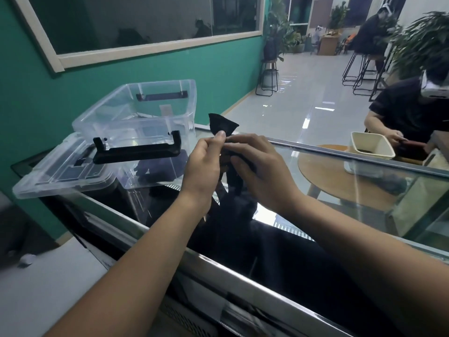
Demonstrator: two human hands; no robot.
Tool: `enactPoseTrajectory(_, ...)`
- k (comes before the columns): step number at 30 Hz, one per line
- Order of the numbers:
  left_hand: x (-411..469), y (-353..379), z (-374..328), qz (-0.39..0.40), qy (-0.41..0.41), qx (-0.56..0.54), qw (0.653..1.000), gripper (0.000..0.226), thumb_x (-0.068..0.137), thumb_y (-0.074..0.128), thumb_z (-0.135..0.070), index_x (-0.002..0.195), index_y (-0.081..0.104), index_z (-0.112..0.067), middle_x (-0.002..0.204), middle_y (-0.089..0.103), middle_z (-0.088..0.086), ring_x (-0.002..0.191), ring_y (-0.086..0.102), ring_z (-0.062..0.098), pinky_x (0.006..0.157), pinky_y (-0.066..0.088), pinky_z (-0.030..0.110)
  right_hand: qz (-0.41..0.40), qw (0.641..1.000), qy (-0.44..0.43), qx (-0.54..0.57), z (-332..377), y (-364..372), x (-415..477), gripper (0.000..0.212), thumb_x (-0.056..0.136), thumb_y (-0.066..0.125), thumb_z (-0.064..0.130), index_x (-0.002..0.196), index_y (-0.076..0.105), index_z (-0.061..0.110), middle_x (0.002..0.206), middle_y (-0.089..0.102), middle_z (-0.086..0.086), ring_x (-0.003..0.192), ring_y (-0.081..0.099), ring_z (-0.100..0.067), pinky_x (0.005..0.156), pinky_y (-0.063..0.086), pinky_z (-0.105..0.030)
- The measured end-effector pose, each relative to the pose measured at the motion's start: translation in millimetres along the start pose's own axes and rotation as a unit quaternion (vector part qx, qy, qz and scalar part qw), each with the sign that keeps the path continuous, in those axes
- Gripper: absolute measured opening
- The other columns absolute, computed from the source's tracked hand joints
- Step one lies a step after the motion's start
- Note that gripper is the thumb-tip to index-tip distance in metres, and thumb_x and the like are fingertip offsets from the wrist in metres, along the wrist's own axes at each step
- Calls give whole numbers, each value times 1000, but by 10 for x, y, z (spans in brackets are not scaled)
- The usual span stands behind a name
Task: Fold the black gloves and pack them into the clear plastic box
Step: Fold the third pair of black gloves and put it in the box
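Note:
A black glove (223,125) hangs in the air between my two hands, just right of the clear plastic box (170,98). My left hand (202,164) pinches the glove near its flared cuff, which sticks up above my thumb. My right hand (260,166) has its fingers curled round the lower part of the glove, whose fingers dangle below. The box stands open on the glass counter, with dark folded cloth (155,171) lying on its bottom. Its black handle (136,152) faces me.
The clear lid (60,176) lies beside the box at the counter's left end. A glass counter (315,215) with a metal frame spans the foreground. Behind it another person (410,117) sits at a round wooden table (328,171) with a beige bin (371,144).

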State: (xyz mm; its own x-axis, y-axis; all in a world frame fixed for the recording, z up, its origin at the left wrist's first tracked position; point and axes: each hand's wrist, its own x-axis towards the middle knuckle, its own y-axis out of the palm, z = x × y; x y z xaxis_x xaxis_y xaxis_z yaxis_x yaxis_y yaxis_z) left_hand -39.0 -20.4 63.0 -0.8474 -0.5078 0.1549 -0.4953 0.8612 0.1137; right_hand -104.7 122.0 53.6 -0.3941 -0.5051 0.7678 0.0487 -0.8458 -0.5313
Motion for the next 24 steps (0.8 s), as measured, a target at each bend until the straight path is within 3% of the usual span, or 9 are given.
enactPoseTrajectory(2,4,7,-73,24,-14,-19,999,56,99,65,-63,122,72,-12,110,82,8,101,80,24,85,63,42,9,1000,-13,8,55,28,-20,26,102,66,9,125,77,11,134,68,-3,126,62,-23,106,49,-43)
enactPoseTrajectory(4,17,3,-117,23,-8,2,1000,46,100,71,-53,117,73,-10,101,82,4,90,79,17,77,60,35,16,999,-11,43,114,33,-31,19,98,70,6,114,78,10,129,68,-3,120,65,-20,101,52,-38)
enactPoseTrajectory(7,44,-48,-140,5,42,66,997,31,94,80,-45,105,77,-16,95,82,3,85,78,18,88,66,49,5,989,49,138,187,4,-20,5,96,67,2,95,71,4,105,68,-6,93,68,-21,81,56,-40)
enactPoseTrajectory(9,44,-74,-168,4,83,126,989,29,92,78,-51,103,77,-25,95,83,1,87,80,18,93,65,54,-4,966,133,219,180,-13,3,9,98,64,10,90,64,6,89,66,-7,80,64,-26,73,55,-48)
enactPoseTrajectory(12,2,-72,-227,17,96,205,974,47,85,72,-77,108,74,-37,97,82,-5,92,81,17,92,64,51,-6,939,185,291,135,-54,33,10,100,60,10,93,62,3,87,67,-18,84,64,-40,79,53,-58)
enactPoseTrajectory(15,-25,-73,-279,17,99,259,961,54,81,69,-85,105,74,-37,95,80,-10,88,79,8,86,65,40,12,916,201,346,143,-90,66,17,99,48,-6,99,65,-6,91,69,-20,85,66,-30,80,53,-46)
enactPoseTrajectory(17,-28,-61,-317,9,97,271,958,52,83,71,-81,98,73,-31,84,77,-13,75,73,-2,69,57,22,31,915,198,350,130,-61,64,20,95,44,-8,95,64,-10,89,65,-26,82,61,-35,76,48,-48)
enactPoseTrajectory(19,-15,-48,-353,-3,88,274,958,46,87,75,-72,92,73,-26,72,71,-16,62,64,-5,57,46,14,50,923,183,335,101,-21,47,23,91,43,-3,91,65,-12,89,66,-25,82,59,-37,77,47,-50)
enactPoseTrajectory(24,35,-71,-392,-31,96,300,949,23,98,66,-35,79,65,-22,65,63,-9,66,58,16,64,46,32,68,899,227,369,27,1,46,29,93,42,-5,93,70,-9,95,78,-10,86,57,-43,83,44,-46)
